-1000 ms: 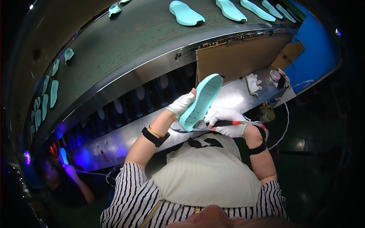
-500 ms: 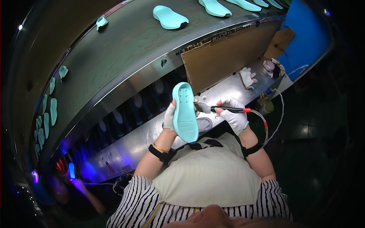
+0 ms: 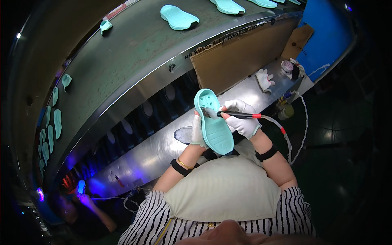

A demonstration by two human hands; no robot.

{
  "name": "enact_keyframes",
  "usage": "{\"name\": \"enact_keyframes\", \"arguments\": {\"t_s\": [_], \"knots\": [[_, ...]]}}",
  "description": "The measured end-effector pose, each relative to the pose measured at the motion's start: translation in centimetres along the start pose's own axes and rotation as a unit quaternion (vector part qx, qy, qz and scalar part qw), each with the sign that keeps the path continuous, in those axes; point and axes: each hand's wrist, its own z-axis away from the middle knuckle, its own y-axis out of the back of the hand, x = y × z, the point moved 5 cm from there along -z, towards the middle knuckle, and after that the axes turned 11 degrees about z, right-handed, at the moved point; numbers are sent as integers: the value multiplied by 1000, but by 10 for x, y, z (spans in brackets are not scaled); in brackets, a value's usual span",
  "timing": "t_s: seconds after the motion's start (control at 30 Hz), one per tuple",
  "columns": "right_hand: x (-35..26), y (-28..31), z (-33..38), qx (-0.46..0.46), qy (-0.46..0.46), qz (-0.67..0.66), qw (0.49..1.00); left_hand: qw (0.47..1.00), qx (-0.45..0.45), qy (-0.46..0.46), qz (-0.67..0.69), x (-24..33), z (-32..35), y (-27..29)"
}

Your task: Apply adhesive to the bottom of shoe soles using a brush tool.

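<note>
A turquoise shoe sole [image 3: 220, 139] stands tilted over the metal ledge, its hollowed inner side facing me. Along its left edge my left hand [image 3: 198, 131], in a white glove with bare fingertips, is closed on it. My right hand [image 3: 241, 119], gloved the same way, pinches the black handle of a flat brush [image 3: 232, 114] that has red bands and a pale cable or tube at its rear. The brush's dark tip lies inside the sole, at the upper middle part. Behind my left wrist a grey sole-shaped piece [image 3: 182, 134] rests on the ledge.
A green conveyor belt [image 3: 122, 53] carries several turquoise soles [image 3: 179, 17] and smaller pieces. Brown cardboard [image 3: 241, 55] stands along its metal side. On the ledge lie a white glove [image 3: 265, 80] and the pale cable [image 3: 305, 122] beyond. Another person's hand [image 3: 85, 200] is at lower left.
The sole, with my left hand, has moved right and tilted. The brush tip has gone from beside the sole's right edge to inside it. The grey piece now shows left of the sole.
</note>
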Motion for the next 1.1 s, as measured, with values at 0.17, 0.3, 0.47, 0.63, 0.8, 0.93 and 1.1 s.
{"name": "enact_keyframes", "arguments": {"t_s": [0.17, 0.3, 0.47, 0.63, 0.8, 0.93, 1.1], "knots": [[-25, -8, 5, 42, 217, 244, 944, 997, -59, -49, 11, 5, -14, -5], [-18, -10, 18, -29, 160, 171, 972, 993, -82, -82, 16, 13, -11, -8], [-8, -6, 22, -34, 133, 173, 975, 995, -65, -52, 48, 18, -15, -8], [3, -15, 29, -99, 29, 28, 994, 993, -98, -61, 27, 32, -20, -1], [13, 7, 15, -13, -32, 71, 997, 991, -46, -28, 119, 24, -10, -20], [6, 9, 13, 8, 4, 65, 998, 977, -185, 10, 108, 11, 4, -48], [3, -19, 29, -63, 83, 90, 990, 965, -231, 30, 124, 13, -9, -35]]}}
